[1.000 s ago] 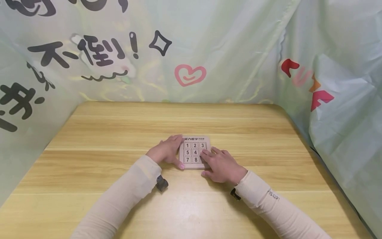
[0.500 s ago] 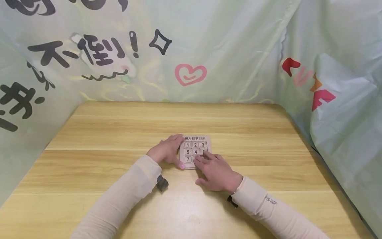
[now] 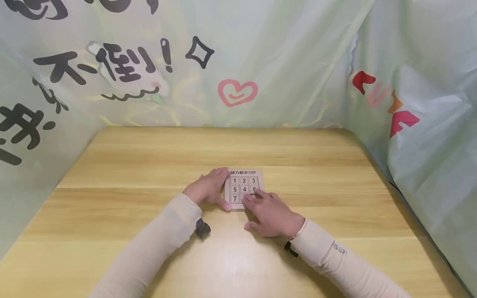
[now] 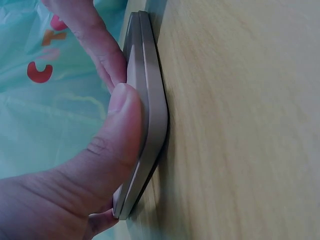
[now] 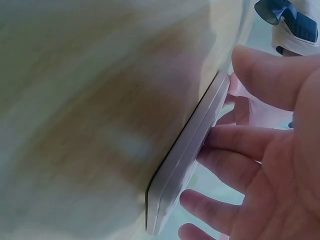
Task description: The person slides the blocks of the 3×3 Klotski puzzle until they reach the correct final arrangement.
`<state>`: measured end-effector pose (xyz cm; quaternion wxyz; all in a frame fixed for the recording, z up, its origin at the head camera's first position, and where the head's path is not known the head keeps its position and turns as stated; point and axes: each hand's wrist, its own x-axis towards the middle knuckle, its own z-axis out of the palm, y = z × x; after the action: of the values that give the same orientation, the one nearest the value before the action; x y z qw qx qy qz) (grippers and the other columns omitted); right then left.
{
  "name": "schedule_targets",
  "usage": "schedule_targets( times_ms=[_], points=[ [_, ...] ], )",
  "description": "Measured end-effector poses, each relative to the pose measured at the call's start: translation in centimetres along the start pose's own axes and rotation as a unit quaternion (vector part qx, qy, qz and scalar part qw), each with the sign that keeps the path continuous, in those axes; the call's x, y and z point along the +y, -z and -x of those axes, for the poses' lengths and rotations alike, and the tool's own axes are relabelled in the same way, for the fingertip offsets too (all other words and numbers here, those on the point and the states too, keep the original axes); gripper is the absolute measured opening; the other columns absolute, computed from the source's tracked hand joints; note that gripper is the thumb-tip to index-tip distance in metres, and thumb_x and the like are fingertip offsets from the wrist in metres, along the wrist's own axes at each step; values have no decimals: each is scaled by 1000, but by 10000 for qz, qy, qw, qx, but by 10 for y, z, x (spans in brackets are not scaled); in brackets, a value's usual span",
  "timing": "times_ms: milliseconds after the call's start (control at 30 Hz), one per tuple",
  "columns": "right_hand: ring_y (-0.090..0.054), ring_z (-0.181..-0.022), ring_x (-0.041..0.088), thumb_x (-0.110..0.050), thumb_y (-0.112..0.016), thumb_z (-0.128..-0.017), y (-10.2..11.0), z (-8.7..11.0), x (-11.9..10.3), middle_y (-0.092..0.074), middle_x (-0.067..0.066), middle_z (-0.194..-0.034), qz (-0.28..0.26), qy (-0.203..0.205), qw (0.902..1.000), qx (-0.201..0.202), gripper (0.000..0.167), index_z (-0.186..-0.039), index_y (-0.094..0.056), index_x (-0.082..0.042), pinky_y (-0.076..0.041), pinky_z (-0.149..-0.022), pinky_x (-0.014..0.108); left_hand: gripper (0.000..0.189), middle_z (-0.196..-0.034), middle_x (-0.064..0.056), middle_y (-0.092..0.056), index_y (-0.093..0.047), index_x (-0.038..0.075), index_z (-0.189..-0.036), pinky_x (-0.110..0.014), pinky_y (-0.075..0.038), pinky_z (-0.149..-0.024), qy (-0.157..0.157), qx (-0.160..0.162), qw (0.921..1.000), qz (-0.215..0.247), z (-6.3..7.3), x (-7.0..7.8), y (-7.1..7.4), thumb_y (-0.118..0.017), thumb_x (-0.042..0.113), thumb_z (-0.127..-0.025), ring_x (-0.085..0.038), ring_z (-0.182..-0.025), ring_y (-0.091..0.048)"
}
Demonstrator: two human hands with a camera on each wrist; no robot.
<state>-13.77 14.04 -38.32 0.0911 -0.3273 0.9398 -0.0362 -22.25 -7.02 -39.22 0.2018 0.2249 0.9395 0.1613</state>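
A flat, square number slide puzzle (image 3: pixel 234 189) lies on the table. Its tiles show 1, 2, 3 in the far row, then 5, 4, 6, with 7 at the near left. My left hand (image 3: pixel 208 187) holds the puzzle by its left side, the thumb (image 4: pixel 122 120) at the near corner and the fingers towards the far one. With fairly straight fingers, my right hand (image 3: pixel 273 216) touches the near row from the right, and its fingertips (image 5: pixel 212 137) meet the puzzle's face in the right wrist view. They hide the near row's middle and right places.
The wooden table (image 3: pixel 149 153) extends around the puzzle on every side. A pale printed cloth (image 3: pixel 290 62) hangs behind the table and along its sides. Dark wrist cameras (image 3: pixel 202 229) sit at both sleeve cuffs.
My right fingers have moved left and nearer to me, from the middle row's right place to the near row. The 6 now shows and the 8 is covered. The left hand stays put.
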Motion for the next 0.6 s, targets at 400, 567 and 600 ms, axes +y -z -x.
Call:
schedule_targets(
  times_ms=[400, 567, 600],
  points=[
    [-42, -130, 43, -41, -68, -88, 8, 7, 17, -59, 7, -133, -67, -254, 9994, 209, 52, -128, -63, -10, -37, -102, 61, 119, -159, -14, -18, -26, 7, -152, -66, -12, -111, 44, -22, 10000, 56, -2, 1, 1, -88, 47, -58, -35, -145, -14],
    [-38, -133, 44, -43, -68, -88, 8, -6, 16, -54, 9, -140, -140, -95, 9994, 292, 61, -136, -56, -8, -37, -102, 62, 120, -159, -14, -17, -25, 7, -152, -66, -13, -111, 60, -4, 10000, 36, -1, 1, 1, -87, 48, -58, -35, -145, -15],
    [-37, -133, 45, -43, -68, -88, 8, -9, 16, -52, 10, -141, -125, -94, 9994, 294, 63, -137, -54, -7, -37, -102, 62, 120, -159, -14, -17, -25, 6, -152, -66, -13, -111, 46, 3, 10000, 30, -1, 1, 2, -87, 48, -58, -35, -145, -15]
  ],
)
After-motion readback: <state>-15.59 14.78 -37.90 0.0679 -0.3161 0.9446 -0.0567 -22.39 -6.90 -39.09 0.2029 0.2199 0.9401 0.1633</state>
